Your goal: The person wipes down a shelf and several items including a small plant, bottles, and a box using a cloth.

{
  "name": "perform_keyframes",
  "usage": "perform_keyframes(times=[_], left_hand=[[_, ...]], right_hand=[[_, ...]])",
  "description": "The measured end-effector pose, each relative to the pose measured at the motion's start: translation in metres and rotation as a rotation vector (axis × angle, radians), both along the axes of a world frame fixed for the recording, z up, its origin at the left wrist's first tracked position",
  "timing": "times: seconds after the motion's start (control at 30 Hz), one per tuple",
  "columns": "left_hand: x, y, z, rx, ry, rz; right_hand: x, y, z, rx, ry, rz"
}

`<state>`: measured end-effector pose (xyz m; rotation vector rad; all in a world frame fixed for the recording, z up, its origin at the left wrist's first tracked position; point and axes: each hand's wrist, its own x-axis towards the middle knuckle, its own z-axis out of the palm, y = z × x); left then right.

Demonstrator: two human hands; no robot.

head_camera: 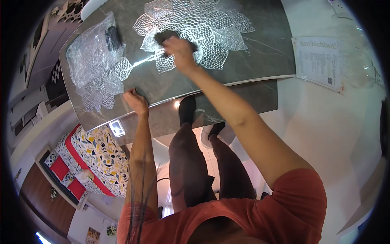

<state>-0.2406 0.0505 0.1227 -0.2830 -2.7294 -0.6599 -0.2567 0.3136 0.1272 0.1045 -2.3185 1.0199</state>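
My right hand (pixel 179 53) presses a dark cloth (pixel 164 36) onto a silvery, flower-shaped openwork placemat (pixel 210 26) lying flat on a grey marbled table (pixel 265 59). The hand is slightly blurred, and it hides part of the cloth. My left hand (pixel 135 102) rests on the table near its front edge with the fingers curled; their undersides are hidden. Just beyond it lies a second petal-shaped openwork placemat (pixel 105 88), partly covered by a crumpled clear plastic wrapping (pixel 88 50). A dark object (pixel 113 38) sits at the right side of that wrapping.
A printed sheet (pixel 318 62) bearing writing is on the white surface right of the table. Below the tabletop is another grey slab (pixel 249 94), with my feet by it. A white chair back (pixel 91 7) shows at upper left, a patterned bed (pixel 100 152) at lower left.
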Motion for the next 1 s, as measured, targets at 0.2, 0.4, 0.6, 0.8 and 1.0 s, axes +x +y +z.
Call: perform_keyframes(times=[0.2, 0.4, 0.6, 0.8, 1.0], left_hand=[[0.006, -0.008, 0.001, 0.028, 0.009, -0.002], [0.008, -0.015, -0.002, 0.033, -0.004, 0.011], [0.004, -0.006, -0.006, 0.013, 0.017, -0.033], [0.001, -0.007, -0.007, -0.013, 0.038, -0.047], [0.004, -0.015, -0.007, -0.035, 0.1, -0.084]], right_hand=[[0.099, -0.095, 0.014, 0.173, -0.163, 0.461], [0.201, 0.039, 0.03, 0.46, -0.537, 0.067], [0.274, 0.191, 0.029, 0.475, -0.505, -0.276], [0.285, 0.216, 0.03, 0.465, -0.528, -0.371], [0.286, 0.211, 0.032, 0.427, -0.524, -0.358]])
